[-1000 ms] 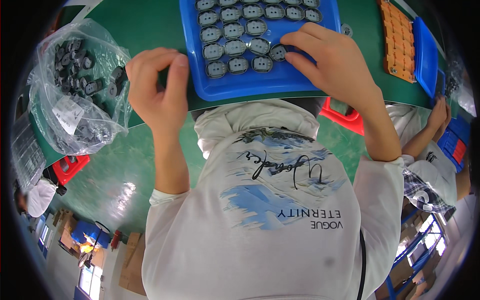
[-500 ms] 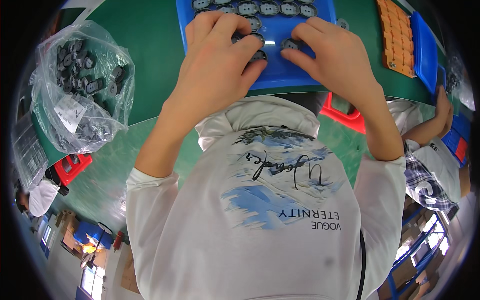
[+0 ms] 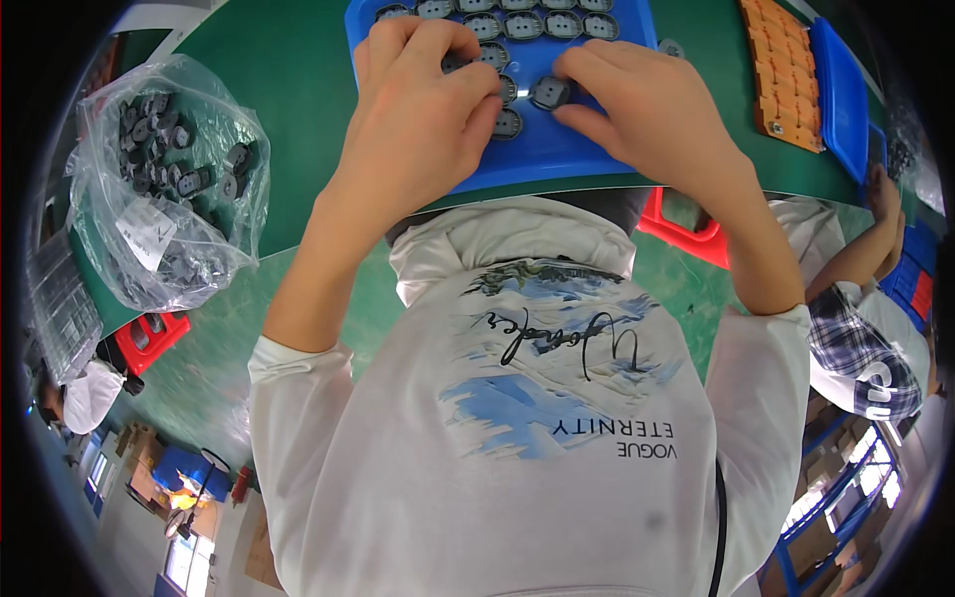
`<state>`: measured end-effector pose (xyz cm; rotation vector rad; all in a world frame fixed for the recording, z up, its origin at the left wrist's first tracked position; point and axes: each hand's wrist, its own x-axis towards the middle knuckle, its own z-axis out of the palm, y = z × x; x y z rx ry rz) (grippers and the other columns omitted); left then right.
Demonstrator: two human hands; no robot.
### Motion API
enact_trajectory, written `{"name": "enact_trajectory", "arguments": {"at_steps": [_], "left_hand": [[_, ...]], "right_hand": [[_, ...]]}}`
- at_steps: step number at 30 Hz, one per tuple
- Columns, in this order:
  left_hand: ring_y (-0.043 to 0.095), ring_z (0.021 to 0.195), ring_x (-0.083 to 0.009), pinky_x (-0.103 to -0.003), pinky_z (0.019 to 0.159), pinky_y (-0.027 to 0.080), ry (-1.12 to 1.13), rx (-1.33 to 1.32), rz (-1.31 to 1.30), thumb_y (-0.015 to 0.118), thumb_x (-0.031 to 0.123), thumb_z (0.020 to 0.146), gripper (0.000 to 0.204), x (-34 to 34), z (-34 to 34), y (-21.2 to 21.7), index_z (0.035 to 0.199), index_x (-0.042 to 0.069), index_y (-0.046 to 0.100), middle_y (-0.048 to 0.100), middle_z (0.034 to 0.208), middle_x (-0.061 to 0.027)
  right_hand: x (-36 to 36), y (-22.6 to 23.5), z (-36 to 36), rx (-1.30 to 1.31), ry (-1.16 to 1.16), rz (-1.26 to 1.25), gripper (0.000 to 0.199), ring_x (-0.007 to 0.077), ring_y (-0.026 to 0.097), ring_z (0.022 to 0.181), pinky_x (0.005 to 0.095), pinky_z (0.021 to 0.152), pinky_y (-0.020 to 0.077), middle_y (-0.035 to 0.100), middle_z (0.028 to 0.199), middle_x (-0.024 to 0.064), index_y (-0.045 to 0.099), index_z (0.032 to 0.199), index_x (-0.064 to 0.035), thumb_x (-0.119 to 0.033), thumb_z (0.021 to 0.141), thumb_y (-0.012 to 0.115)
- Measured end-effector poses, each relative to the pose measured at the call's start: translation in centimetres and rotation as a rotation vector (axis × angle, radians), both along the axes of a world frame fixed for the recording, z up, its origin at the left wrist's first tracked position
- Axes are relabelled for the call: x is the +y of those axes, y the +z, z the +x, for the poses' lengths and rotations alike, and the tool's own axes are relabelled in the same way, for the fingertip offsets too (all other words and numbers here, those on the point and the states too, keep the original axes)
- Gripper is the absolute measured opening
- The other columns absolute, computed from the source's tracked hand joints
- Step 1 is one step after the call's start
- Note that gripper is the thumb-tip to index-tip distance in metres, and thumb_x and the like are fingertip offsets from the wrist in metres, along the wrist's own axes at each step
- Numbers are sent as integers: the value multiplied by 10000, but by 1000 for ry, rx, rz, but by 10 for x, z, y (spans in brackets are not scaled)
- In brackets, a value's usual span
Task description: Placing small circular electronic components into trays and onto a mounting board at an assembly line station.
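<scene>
Rows of grey oval plastic parts (image 3: 521, 26) with small holes lie in a blue tray (image 3: 582, 149) on the green table. My right hand (image 3: 652, 109) pinches one grey oval part (image 3: 549, 93) between thumb and index finger at the tray's middle. My left hand (image 3: 423, 114) curls over the tray's left side, its fingertips partly hidden. Beside its index finger and thumb sit a part (image 3: 508, 91) and a nearer one (image 3: 507, 123). Another part (image 3: 454, 62) is mostly covered by the left fingers.
A clear plastic bag (image 3: 169, 189) of dark grey parts lies on the left. Toward the right are an orange gridded panel (image 3: 783, 75), a blue tray on edge (image 3: 846, 95) and another person's arm (image 3: 865, 244). One loose part (image 3: 671, 48) lies beside my tray.
My right hand has brought its grey part leftward, and more of that part shows. My left hand has drawn back slightly left, uncovering more of the parts beside it.
</scene>
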<state>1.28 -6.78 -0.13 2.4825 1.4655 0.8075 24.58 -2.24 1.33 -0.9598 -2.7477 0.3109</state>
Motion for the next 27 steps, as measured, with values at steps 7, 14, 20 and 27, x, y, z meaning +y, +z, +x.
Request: {"name": "enact_trajectory", "arguments": {"at_steps": [7,14,20,27], "left_hand": [[503,1137,-312,-440,988,399,0,-12,-22,778,112,769,120,-1,0,0,870,83,719,628,1128,-57],[481,1175,-359,-486,1002,389,-101,-58,-57,844,203,691,276,-3,-1,-1,904,93,710,604,1244,-95],[465,1209,-364,-482,1012,401,-76,-45,-53,844,191,700,272,-4,2,2,910,97,700,595,1279,-83],[465,1220,-350,-462,1023,412,-42,-77,-36,825,170,738,228,-2,0,-5,922,107,707,605,1276,-61]], "right_hand": [[-5,4,-11,88,-183,-136,261,295,652,822,396,669,507,647,883,69,622,1069,-95,-181,849,735],[1,-5,-16,141,-64,-23,104,296,643,800,402,658,509,634,876,66,650,967,-85,-132,880,684],[3,-6,-18,168,-87,16,86,295,646,792,400,650,512,632,873,59,647,937,-84,-142,881,679],[8,-7,-19,157,-55,6,98,294,645,793,396,646,513,639,893,80,658,964,-78,-138,889,671]]}}
